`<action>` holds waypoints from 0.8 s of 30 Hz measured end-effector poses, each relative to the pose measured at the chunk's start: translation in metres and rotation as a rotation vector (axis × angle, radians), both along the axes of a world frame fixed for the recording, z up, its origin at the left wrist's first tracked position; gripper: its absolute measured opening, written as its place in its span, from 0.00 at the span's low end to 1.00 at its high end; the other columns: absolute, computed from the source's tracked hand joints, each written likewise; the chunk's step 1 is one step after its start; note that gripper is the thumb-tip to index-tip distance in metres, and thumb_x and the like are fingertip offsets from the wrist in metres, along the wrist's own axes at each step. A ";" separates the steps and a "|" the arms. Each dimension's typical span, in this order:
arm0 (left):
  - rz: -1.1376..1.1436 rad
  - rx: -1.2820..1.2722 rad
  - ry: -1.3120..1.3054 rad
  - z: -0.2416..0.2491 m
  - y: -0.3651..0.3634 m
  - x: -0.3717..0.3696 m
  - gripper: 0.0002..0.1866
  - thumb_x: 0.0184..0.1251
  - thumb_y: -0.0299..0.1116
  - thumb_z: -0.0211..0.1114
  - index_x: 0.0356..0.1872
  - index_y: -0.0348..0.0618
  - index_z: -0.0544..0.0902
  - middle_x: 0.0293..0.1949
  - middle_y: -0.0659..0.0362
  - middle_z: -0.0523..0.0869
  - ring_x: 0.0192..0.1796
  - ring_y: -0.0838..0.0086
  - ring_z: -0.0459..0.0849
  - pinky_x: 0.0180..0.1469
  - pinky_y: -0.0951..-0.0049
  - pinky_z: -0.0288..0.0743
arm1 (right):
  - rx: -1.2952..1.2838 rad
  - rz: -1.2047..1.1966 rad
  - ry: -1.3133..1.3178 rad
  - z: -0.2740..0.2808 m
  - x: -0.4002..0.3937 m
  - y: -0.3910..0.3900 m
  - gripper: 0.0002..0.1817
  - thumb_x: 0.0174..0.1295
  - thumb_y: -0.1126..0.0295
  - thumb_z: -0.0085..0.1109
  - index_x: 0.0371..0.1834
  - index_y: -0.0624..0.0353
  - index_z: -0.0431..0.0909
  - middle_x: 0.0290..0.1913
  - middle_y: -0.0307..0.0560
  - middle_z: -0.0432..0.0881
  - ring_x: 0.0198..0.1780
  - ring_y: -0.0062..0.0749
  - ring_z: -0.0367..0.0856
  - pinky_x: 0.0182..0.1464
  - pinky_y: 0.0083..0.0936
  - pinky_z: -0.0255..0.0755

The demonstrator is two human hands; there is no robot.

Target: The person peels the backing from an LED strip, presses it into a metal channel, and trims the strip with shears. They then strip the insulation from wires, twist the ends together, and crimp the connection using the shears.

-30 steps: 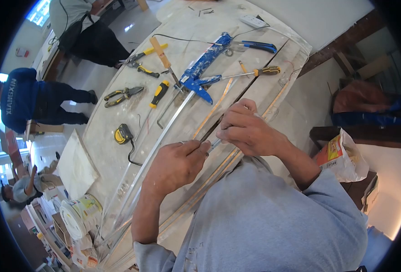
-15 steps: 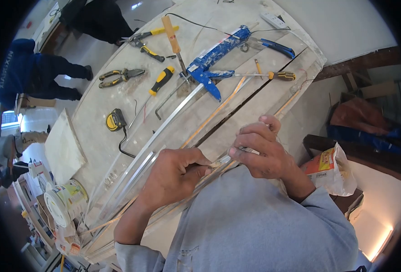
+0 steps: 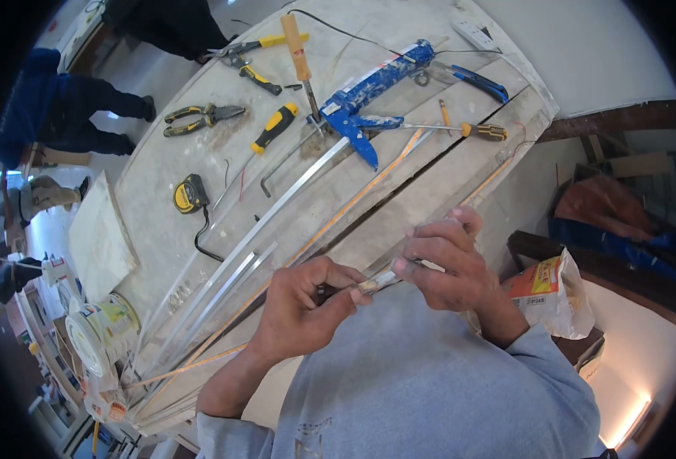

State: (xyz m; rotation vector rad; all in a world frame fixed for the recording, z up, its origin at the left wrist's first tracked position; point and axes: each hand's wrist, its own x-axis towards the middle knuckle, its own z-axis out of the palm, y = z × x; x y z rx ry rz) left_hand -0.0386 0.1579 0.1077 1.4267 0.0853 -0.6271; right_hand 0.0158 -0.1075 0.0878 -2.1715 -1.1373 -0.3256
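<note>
Close to my grey shirt, both hands are on a thin, shiny, whitish strip (image 3: 381,282). My left hand (image 3: 303,306) pinches one end of it between thumb and forefinger. Wrapped around the strip on the other side is my right hand (image 3: 451,264), its fingers curled and its thumb beneath. A short stretch of the strip shows between the two hands; the rest is hidden in the fingers. Beyond them on the table (image 3: 231,164) lie a long silver metal bar (image 3: 303,186) and a narrow orange strip (image 3: 353,200).
On the table are a blue caulking gun (image 3: 368,93), a utility knife (image 3: 481,83), a screwdriver (image 3: 485,132), pliers (image 3: 206,120) and a tape measure (image 3: 190,193). A bucket (image 3: 112,329) stands left, a plastic bag (image 3: 554,294) right. People (image 3: 70,103) are at upper left.
Both hands have shifted slightly right with the strip. The left fingers have opened out somewhat around its end, and more of the strip's end shows. The view has tilted slightly.
</note>
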 end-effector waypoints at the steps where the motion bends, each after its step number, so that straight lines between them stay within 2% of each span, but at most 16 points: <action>1: 0.011 -0.006 -0.023 -0.001 -0.001 -0.001 0.03 0.75 0.18 0.66 0.45 0.27 0.83 0.49 0.44 0.91 0.50 0.65 0.95 0.47 0.74 0.91 | 0.005 -0.004 -0.008 -0.001 -0.001 0.000 0.10 0.57 0.71 0.73 0.42 0.45 0.88 0.41 0.35 0.88 0.47 0.33 0.84 0.72 0.46 0.54; 3: 0.023 -0.013 -0.045 -0.003 -0.006 -0.005 0.03 0.75 0.17 0.65 0.44 0.27 0.83 0.50 0.44 0.91 0.49 0.65 0.95 0.47 0.74 0.91 | 0.008 -0.007 -0.014 -0.004 -0.002 -0.001 0.09 0.57 0.71 0.74 0.41 0.45 0.88 0.41 0.35 0.88 0.47 0.33 0.84 0.72 0.47 0.54; 5: 0.151 0.019 -0.097 -0.006 -0.012 -0.010 0.02 0.69 0.20 0.71 0.36 0.34 0.86 0.41 0.52 0.94 0.32 0.88 0.83 0.30 0.81 0.73 | 0.012 -0.010 -0.030 -0.006 -0.003 -0.002 0.07 0.58 0.69 0.74 0.38 0.45 0.87 0.40 0.35 0.88 0.46 0.32 0.85 0.73 0.47 0.54; 9: 0.157 0.035 -0.180 -0.015 -0.017 -0.013 0.02 0.68 0.20 0.71 0.36 0.35 0.86 0.40 0.53 0.94 0.30 0.88 0.83 0.30 0.80 0.74 | -0.020 0.007 -0.016 0.001 0.002 -0.006 0.07 0.60 0.65 0.75 0.40 0.45 0.88 0.43 0.35 0.89 0.51 0.34 0.85 0.74 0.48 0.54; 11: 0.169 0.116 -0.275 -0.024 -0.022 -0.013 0.02 0.66 0.20 0.72 0.35 0.35 0.86 0.40 0.53 0.94 0.29 0.85 0.83 0.30 0.78 0.75 | -0.085 -0.036 0.132 0.022 0.014 -0.009 0.13 0.56 0.68 0.74 0.45 0.48 0.89 0.48 0.37 0.86 0.58 0.34 0.84 0.77 0.50 0.55; 12: 0.167 0.106 -0.278 -0.029 -0.022 -0.011 0.02 0.66 0.20 0.72 0.35 0.35 0.86 0.40 0.53 0.94 0.29 0.85 0.83 0.30 0.78 0.75 | -0.093 -0.040 0.128 0.021 0.026 -0.018 0.13 0.56 0.68 0.74 0.45 0.48 0.89 0.48 0.37 0.86 0.58 0.34 0.84 0.77 0.50 0.55; 13: 0.102 0.214 -0.264 -0.033 -0.020 -0.007 0.01 0.67 0.20 0.70 0.36 0.35 0.87 0.41 0.53 0.94 0.35 0.82 0.87 0.36 0.77 0.79 | -0.108 -0.094 0.149 0.018 0.045 -0.032 0.14 0.58 0.67 0.74 0.48 0.48 0.89 0.50 0.39 0.86 0.60 0.36 0.83 0.75 0.50 0.58; 14: 0.037 0.323 -0.250 -0.039 -0.020 -0.005 0.01 0.68 0.20 0.69 0.36 0.36 0.88 0.43 0.52 0.94 0.41 0.78 0.91 0.42 0.75 0.83 | -0.122 -0.149 0.170 0.013 0.065 -0.045 0.15 0.60 0.66 0.74 0.51 0.49 0.89 0.52 0.40 0.86 0.61 0.38 0.83 0.74 0.50 0.60; 16: 0.052 0.321 -0.192 -0.058 -0.022 -0.003 0.01 0.67 0.21 0.70 0.36 0.36 0.88 0.43 0.52 0.94 0.40 0.79 0.90 0.42 0.75 0.83 | -0.174 -0.335 0.067 -0.020 0.105 -0.063 0.17 0.63 0.65 0.75 0.55 0.53 0.89 0.56 0.46 0.88 0.63 0.45 0.83 0.71 0.49 0.64; 18: 0.074 0.322 -0.138 -0.072 -0.026 -0.002 0.00 0.66 0.22 0.71 0.35 0.37 0.89 0.43 0.52 0.94 0.40 0.79 0.89 0.43 0.75 0.82 | -0.329 -0.405 0.041 -0.053 0.137 -0.081 0.18 0.63 0.69 0.73 0.57 0.53 0.88 0.57 0.47 0.87 0.63 0.46 0.82 0.69 0.43 0.67; 20: 0.144 0.355 -0.276 -0.079 -0.029 -0.005 0.04 0.65 0.24 0.72 0.37 0.35 0.88 0.34 0.52 0.93 0.30 0.78 0.86 0.37 0.74 0.80 | -0.422 -0.386 0.027 -0.062 0.149 -0.084 0.16 0.63 0.69 0.72 0.54 0.53 0.87 0.54 0.45 0.86 0.62 0.44 0.81 0.68 0.45 0.67; 21: 0.147 0.352 -0.279 -0.081 -0.031 -0.005 0.04 0.65 0.24 0.72 0.37 0.35 0.88 0.34 0.52 0.93 0.30 0.78 0.86 0.37 0.74 0.80 | -0.509 -0.365 0.021 -0.065 0.154 -0.083 0.14 0.62 0.70 0.72 0.52 0.52 0.87 0.51 0.43 0.85 0.61 0.42 0.81 0.68 0.47 0.67; 24: 0.219 0.417 -0.316 -0.088 -0.033 -0.010 0.04 0.65 0.24 0.71 0.39 0.36 0.89 0.36 0.52 0.94 0.33 0.73 0.90 0.40 0.73 0.82 | -0.520 -0.354 0.046 -0.072 0.161 -0.082 0.11 0.63 0.73 0.69 0.49 0.53 0.85 0.47 0.44 0.83 0.59 0.43 0.80 0.67 0.47 0.68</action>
